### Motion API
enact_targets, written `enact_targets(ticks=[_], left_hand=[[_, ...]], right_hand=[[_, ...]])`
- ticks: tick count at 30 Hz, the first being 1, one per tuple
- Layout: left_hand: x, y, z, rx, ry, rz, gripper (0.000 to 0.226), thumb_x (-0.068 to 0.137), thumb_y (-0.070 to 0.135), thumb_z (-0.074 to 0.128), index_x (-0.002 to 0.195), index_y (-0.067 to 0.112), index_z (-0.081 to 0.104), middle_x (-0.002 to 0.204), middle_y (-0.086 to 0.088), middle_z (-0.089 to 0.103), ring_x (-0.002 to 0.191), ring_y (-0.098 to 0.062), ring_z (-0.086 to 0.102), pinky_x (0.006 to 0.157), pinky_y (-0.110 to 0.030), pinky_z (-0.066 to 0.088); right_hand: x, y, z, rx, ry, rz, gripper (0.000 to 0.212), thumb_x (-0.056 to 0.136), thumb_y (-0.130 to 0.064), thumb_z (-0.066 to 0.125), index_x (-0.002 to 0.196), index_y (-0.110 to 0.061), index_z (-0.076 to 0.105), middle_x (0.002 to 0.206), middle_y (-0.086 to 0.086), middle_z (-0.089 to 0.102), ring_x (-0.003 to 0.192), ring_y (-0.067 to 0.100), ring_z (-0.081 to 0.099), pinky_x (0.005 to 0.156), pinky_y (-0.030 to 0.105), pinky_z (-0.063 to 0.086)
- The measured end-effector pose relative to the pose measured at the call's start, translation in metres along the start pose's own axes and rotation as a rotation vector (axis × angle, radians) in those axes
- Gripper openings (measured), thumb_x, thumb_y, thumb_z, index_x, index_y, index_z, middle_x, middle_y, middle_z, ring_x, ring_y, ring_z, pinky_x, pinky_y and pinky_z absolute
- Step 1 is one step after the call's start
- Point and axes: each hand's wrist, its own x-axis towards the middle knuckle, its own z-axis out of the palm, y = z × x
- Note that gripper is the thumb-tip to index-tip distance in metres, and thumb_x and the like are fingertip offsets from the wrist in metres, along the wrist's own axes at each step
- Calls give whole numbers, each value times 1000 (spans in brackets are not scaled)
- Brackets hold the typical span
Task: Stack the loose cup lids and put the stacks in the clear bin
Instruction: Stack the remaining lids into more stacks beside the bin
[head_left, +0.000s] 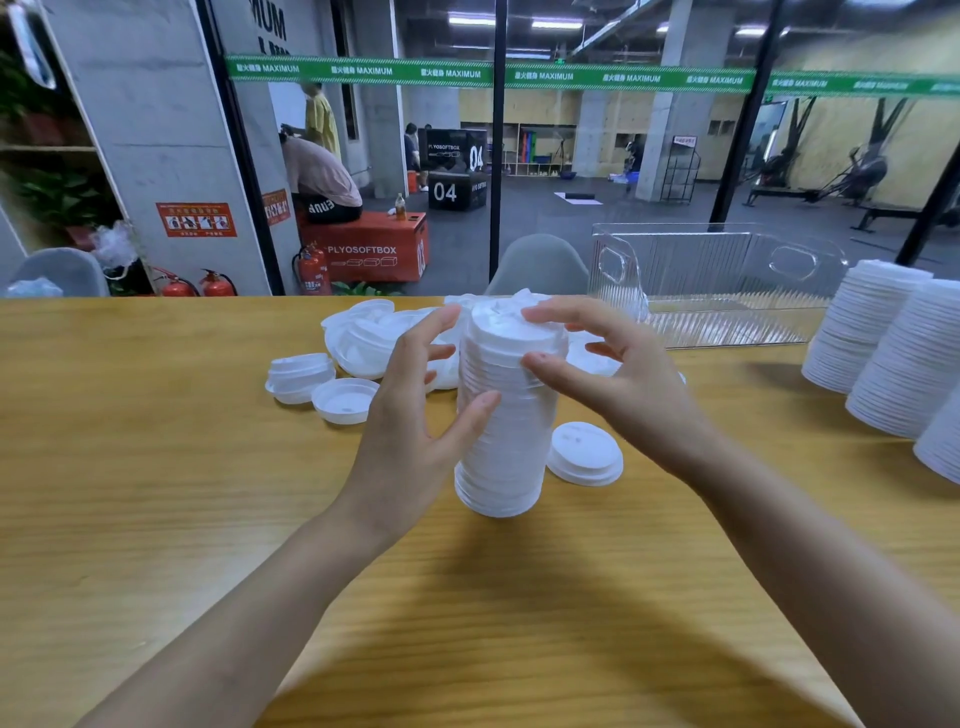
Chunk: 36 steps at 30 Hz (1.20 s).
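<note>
Open tabletop (156, 467) near and left.
Loose lids (363, 338), lid stack (504, 441) mid-table; tall stacks (893, 353) right of clear bin (727, 270).

A tall stack of white plastic cup lids (506, 415) stands upright mid-table. Loose white lids (363, 338) lie heaped behind it. A clear ribbed plastic bin (701, 270) sits at the far edge, rightward.
</note>
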Motion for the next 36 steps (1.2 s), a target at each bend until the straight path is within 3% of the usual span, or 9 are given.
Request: enact_targets(ticks=[6,12,17,20,23,30,36], left_hand=[[0,0,0,13,-6,30,57,88,29,64,136,41,37,138,21,46,126,-4,47,102,-15,35],[1,-1,0,62,-23,92,48,91,23,62,135,28,46,137,12,48,127,-13,47,103,-18,37],[1,-3,0,64,-28,84,48,91,26,62,136,27,46,138,11,49,126,-12,48,102,-15,36],[0,-3,1,60,-27,68,49,90,29,63,136,30,44,137,16,48,126,-9,47,101,-13,35],[-1,-2,2,42,-23,43,51,89,28,63,135,37,41,136,18,48,125,-5,48,99,-10,34],[-2,0,3,36,-21,17,53,88,30,63,136,37,40,136,19,48,124,1,47,98,-7,32],[-2,0,3,35,-21,21,53,88,30,63,136,35,40,135,20,48,124,1,47,98,-8,33]], right_hand=[[-2,4,4,-17,-19,-42,37,80,-35,71,115,-22,69,117,-23,61,113,-13,50,92,5,34],[-4,6,-3,-35,10,-16,44,81,-47,68,123,-39,60,126,-26,60,121,-2,50,98,15,39],[-20,30,-24,-135,63,4,40,82,-52,63,120,-40,59,121,-27,59,118,0,51,93,13,39],[-41,64,-29,-283,-27,110,44,78,-63,62,119,-47,56,121,-28,58,119,4,48,95,22,39],[-58,92,-29,-487,-174,206,52,80,-64,66,126,-44,53,129,-18,53,125,16,42,102,31,35],[-57,92,-23,-713,-278,254,55,88,-55,63,139,-43,46,142,-19,45,131,13,29,104,32,26],[-58,95,-20,-740,-288,258,45,90,-58,59,132,-44,50,136,-21,50,122,10,32,97,29,28]])
